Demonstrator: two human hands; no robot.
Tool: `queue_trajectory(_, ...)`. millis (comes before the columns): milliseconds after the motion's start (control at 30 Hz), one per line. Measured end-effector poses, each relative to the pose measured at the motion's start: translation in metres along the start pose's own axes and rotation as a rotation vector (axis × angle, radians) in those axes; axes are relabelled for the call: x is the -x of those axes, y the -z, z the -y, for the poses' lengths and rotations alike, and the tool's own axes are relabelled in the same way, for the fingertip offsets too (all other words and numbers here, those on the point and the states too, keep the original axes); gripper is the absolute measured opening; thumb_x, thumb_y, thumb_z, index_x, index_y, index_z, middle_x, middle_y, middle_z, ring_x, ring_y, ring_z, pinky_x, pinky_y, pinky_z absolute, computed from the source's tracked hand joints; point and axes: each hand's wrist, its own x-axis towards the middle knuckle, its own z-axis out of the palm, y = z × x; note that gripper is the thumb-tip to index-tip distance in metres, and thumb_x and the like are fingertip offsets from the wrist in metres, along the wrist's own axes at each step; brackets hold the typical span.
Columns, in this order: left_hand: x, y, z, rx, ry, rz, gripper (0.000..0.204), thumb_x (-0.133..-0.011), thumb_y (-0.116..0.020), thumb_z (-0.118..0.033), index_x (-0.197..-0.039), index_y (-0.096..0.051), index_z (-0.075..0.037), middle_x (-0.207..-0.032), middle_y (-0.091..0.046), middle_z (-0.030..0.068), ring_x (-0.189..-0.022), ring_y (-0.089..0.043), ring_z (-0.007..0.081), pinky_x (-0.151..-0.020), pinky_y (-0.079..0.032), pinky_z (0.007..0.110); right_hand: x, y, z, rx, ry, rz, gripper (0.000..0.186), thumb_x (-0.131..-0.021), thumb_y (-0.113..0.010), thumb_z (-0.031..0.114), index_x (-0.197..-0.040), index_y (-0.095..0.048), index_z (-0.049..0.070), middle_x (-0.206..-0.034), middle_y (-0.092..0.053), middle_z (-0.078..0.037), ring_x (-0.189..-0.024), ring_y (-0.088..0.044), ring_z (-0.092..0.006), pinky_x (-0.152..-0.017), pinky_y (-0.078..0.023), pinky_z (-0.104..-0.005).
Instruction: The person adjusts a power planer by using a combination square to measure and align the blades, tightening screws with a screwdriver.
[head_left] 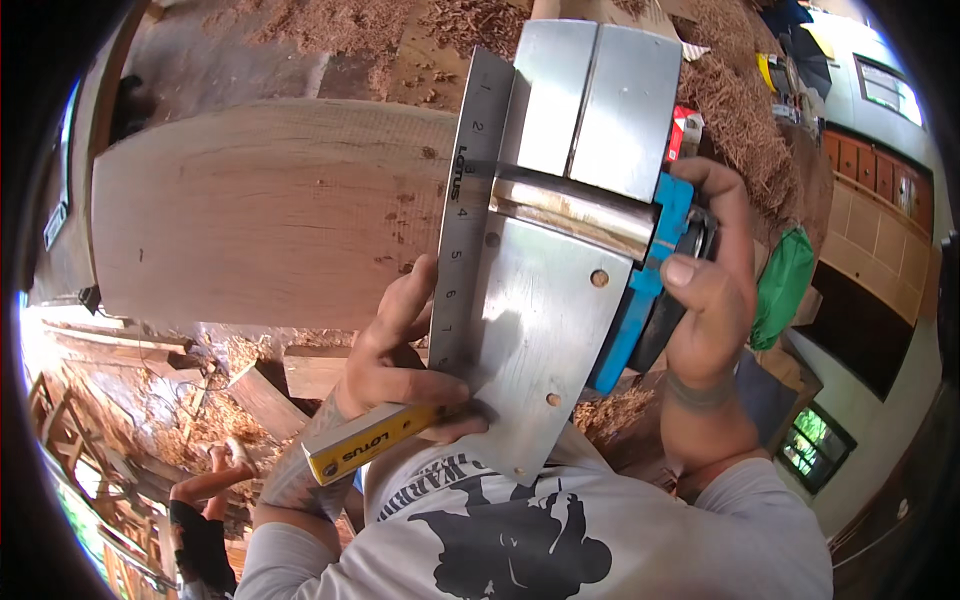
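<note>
An electric planer (pixel 545 310) is turned over, its shiny metal sole facing up and the cutter drum showing in the gap across it. My right hand (pixel 712 310) grips its blue and black body along the right side. In my left hand (pixel 395 365) is a try square (pixel 462 215) with a marked steel blade and a yellow-edged stock. The blade lies along the left edge of the planer's sole, touching or very close to it. Fingers of my left hand wrap the corner where blade and stock meet.
A broad wooden board (pixel 270 215) lies behind, to the left. Wood shavings (pixel 740 110) are heaped at the far right, with a green bag (pixel 783 290) below them. Offcuts (pixel 265 400) litter the floor at left, where another person's arm (pixel 205 485) shows.
</note>
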Motion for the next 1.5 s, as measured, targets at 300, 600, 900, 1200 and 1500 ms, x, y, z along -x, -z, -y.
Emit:
queue_trajectory(300,-0.001,0.019,-0.018,-0.143,0.069,0.243,0.033,-0.074,-0.099,-0.018,-0.1,-0.08,-0.009,-0.176,-0.012,0.0303,-0.159,-0.024,0.0553,-0.121,-0.043,0.062,-0.004,0.01,-0.012,0.069,0.26,0.056,0.02,-0.09,-0.06,0.006,-0.105,-0.063,-0.006,-0.137,-0.059,-0.023,-0.103,-0.06,-0.0202,-0.096,-0.051,-0.0331)
queue_trajectory(600,0.0,0.023,-0.035,-0.209,0.247,0.321,0.033,-0.077,-0.091,0.0,-0.106,-0.079,-0.012,-0.177,-0.008,0.0302,-0.158,-0.027,0.0559,-0.12,-0.045,0.058,-0.003,0.009,-0.026,0.298,0.445,-0.023,0.008,-0.089,-0.069,-0.004,-0.095,-0.066,-0.002,-0.132,-0.065,-0.025,-0.101,-0.068,-0.0297,-0.088,-0.058,-0.0386)
queue_trajectory(900,-0.001,0.023,-0.026,-0.198,0.171,0.33,0.034,-0.077,-0.089,0.002,-0.106,-0.079,-0.011,-0.178,-0.008,0.0273,-0.157,-0.029,0.0556,-0.117,-0.05,0.056,-0.001,0.005,-0.028,0.201,0.412,-0.021,0.009,-0.091,-0.065,-0.003,-0.1,-0.067,-0.001,-0.131,-0.065,-0.023,-0.1,-0.066,-0.0246,-0.088,-0.057,-0.0359)
queue_trajectory(1200,-0.005,0.026,-0.033,-0.3,0.157,0.366,0.035,-0.076,-0.09,0.004,-0.105,-0.078,-0.012,-0.178,-0.008,0.0285,-0.152,-0.037,0.0567,-0.09,-0.068,0.039,-0.003,0.008,-0.027,0.212,0.405,0.014,0.007,-0.09,-0.067,-0.006,-0.096,-0.065,-0.003,-0.133,-0.064,-0.025,-0.102,-0.066,-0.0246,-0.086,-0.059,-0.037)
queue_trajectory(1500,-0.008,0.023,-0.03,-0.316,0.087,0.348,0.035,-0.076,-0.09,0.003,-0.104,-0.076,-0.012,-0.178,-0.007,0.0294,-0.152,-0.036,0.0564,-0.09,-0.068,0.041,0.0,0.005,-0.021,0.228,0.362,0.002,0.009,-0.089,-0.068,-0.006,-0.095,-0.066,0.002,-0.134,-0.063,-0.024,-0.103,-0.066,-0.0243,-0.089,-0.058,-0.0365)
